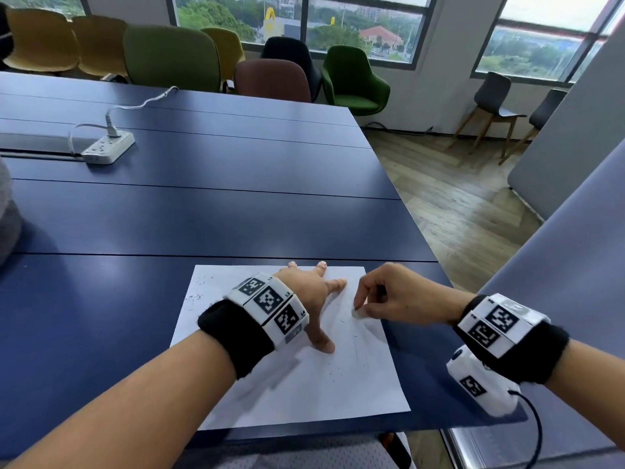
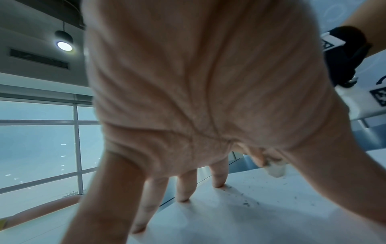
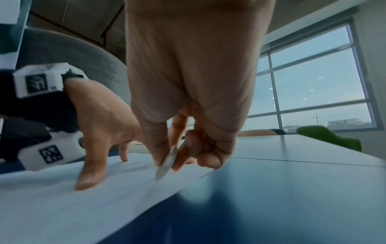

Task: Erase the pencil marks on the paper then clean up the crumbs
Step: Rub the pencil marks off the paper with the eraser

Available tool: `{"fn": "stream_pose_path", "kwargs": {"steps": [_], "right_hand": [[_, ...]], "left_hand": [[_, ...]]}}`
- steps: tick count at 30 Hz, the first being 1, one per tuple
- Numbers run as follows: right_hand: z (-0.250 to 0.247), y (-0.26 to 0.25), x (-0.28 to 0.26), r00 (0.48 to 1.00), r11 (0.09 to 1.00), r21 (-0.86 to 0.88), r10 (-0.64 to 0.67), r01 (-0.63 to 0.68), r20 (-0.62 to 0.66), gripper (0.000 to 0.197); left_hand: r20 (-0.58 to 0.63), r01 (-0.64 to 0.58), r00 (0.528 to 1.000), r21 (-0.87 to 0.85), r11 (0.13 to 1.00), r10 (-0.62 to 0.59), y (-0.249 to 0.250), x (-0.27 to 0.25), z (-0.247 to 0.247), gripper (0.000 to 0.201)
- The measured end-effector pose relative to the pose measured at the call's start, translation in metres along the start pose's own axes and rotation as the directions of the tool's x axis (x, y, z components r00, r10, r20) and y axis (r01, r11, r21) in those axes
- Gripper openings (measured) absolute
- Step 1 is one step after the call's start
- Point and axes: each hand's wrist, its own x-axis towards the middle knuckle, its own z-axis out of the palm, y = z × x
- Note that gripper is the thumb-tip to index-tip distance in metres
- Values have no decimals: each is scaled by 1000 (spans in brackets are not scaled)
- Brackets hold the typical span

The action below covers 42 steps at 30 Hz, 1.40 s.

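Note:
A white sheet of paper lies at the near edge of the blue table. My left hand presses it flat with spread, straight fingers. My right hand pinches a small white eraser between thumb and fingers, its tip on the paper near the right edge. In the right wrist view the eraser stands tilted on the paper. Dark eraser crumbs are scattered at the upper left and lower middle. Faint pencil lines remain below the eraser. In the left wrist view crumbs lie beside my fingers.
A white power strip with a cable sits far left on the table. Several chairs stand beyond the far edge. The table's right edge drops to wooden floor. A grey partition rises on the right.

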Motion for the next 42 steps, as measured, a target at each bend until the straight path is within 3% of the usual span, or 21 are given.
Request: {"fn": "stream_pose_path", "kwargs": {"steps": [3,8,12,17,21,26,30,35,39,42], "right_hand": [[6,-9,-10,979,999,14,-38,36,199,4],[7,-3,-7,999,1000,-14,-18,18,41,5],[10,-11,-18,967,999,2,-51,52,248,4],[12,-8,-15,997,997,-60,-34,39,74,5],[23,-16,-31,976,991,-21,-123,129,180,4],[20,-7,-26,995,997,-2,-72,72,73,3],[28,-16,-38,974,993,51,-116,108,193,6],[26,-7,-33,991,995,61,-81,75,107,4],[30,-14,-40,969,992,71,-118,105,216,7],[23,-5,-28,991,997,41,-72,68,117,9]], "left_hand": [[-5,6,1000,-3,1000,-6,0,0,0,122],[-7,2,1000,-5,1000,-2,-1,1,1,123],[-15,4,1000,-8,1000,-5,0,0,0,122],[-13,2,1000,1,1000,-2,-1,1,1,122],[-9,2,1000,-4,1000,-2,0,0,0,123],[-10,5,1000,1,1000,-5,0,-1,0,122],[-10,8,1000,-6,1000,-8,0,-2,-1,122],[-5,9,1000,6,1000,-9,1,0,0,122],[3,10,1000,-4,1000,-10,0,-1,-1,123],[5,8,1000,-2,1000,-8,0,0,-1,123]]}}
